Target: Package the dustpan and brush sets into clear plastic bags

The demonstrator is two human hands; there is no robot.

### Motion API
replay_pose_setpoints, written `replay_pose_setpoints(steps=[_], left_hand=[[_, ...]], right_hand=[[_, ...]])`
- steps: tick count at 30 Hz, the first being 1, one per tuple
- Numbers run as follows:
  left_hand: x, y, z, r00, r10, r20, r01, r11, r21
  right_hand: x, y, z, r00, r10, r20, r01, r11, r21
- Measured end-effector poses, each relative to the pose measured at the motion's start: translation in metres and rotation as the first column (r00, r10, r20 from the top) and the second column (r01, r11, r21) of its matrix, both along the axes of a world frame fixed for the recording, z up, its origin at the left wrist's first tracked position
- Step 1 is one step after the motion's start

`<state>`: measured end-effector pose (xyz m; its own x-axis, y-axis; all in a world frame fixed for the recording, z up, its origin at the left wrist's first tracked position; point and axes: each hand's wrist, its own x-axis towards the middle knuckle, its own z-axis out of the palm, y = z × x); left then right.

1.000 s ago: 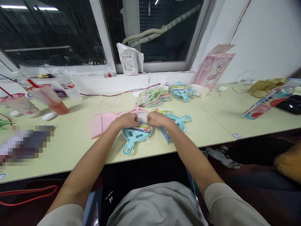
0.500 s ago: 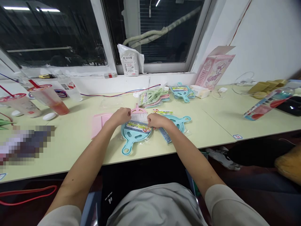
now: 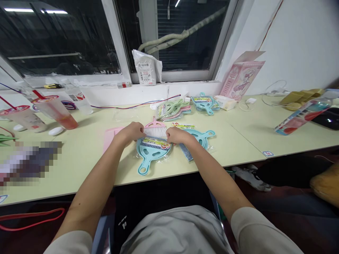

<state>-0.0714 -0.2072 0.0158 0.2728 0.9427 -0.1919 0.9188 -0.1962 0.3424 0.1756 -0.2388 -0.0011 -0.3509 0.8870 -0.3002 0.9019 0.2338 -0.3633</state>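
A blue dustpan-and-brush set (image 3: 152,151) in clear wrapping lies near the table's front edge, its handle pointing toward me. My left hand (image 3: 134,131) is closed at the upper left edge of its wrapping, and my right hand (image 3: 175,135) pinches the upper right edge. Just beyond, between my hands, is a pink brush (image 3: 155,129) with white bristles. A second blue dustpan (image 3: 202,138) lies partly behind my right wrist. To the left, a pink dustpan (image 3: 109,137) is partly covered by my left forearm.
Stacked green and pink sets (image 3: 173,110) and wrapped blue sets (image 3: 204,103) lie at the back. Drink cups (image 3: 57,112) stand left. A pink box (image 3: 242,79), a tissue pack (image 3: 224,102) and a tilted bottle (image 3: 302,116) are on the right. A person's shoe (image 3: 251,179) shows below the table.
My left hand has shifted slightly left and down along the wrapping, uncovering more of the pink brush. My right hand has barely moved.
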Motion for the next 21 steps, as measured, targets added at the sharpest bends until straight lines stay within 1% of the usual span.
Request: replay_pose_setpoints(steps=[4, 12, 16, 21], left_hand=[[-0.001, 0.002, -0.003, 0.999, 0.033, -0.024, -0.034, 0.998, -0.046], [-0.004, 0.007, -0.005, 0.983, -0.022, -0.184, 0.021, 1.0, -0.006], [-0.003, 0.007, -0.009, 0.989, -0.046, -0.144, 0.04, 0.998, -0.045], [-0.003, 0.01, -0.014, 0.997, -0.024, -0.076, 0.018, 0.997, -0.077]], right_hand=[[0.0, 0.002, -0.001, 1.0, -0.006, -0.006, 0.006, 1.0, -0.007], [-0.001, 0.0, 0.001, 1.0, 0.002, 0.032, -0.002, 1.0, 0.009], [-0.002, -0.002, 0.004, 0.998, 0.01, 0.061, -0.012, 1.0, 0.025], [-0.002, -0.004, 0.006, 0.998, 0.019, 0.062, -0.02, 1.0, 0.021]])
